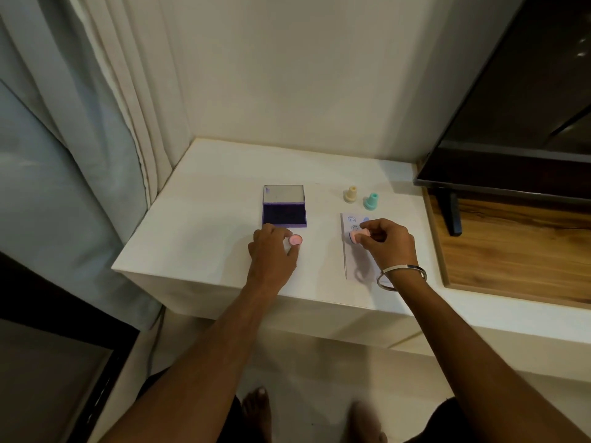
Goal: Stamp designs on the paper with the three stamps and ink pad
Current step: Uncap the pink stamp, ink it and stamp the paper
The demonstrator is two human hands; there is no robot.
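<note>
Your right hand [385, 243] pinches the pink stamp [358, 235] between curled fingers and thumb, holding it tilted on its side just over the paper [351, 251], which lies flat on the white tabletop [208, 238] under that hand. Three faint blue prints show on the paper's far end, one of them a smiley face (the others are too small to read). Your left hand [271, 251] rests on the tabletop with its fingers curled round the pink cap [295, 240], a small round lid lying open side up, thumb at its near edge.

Just beyond the left hand stands the ink pad [284, 215], its case open: the lid is tipped back and the tray holds a dark purple pad. The yellow stamp [350, 194] and the teal stamp [371, 201] stand upright side by side beyond the paper, apart from it and from each other.

A metal bangle [402, 277] circles your right wrist. A dark television [518, 123] stands to the right on a wooden shelf [518, 251].
</note>
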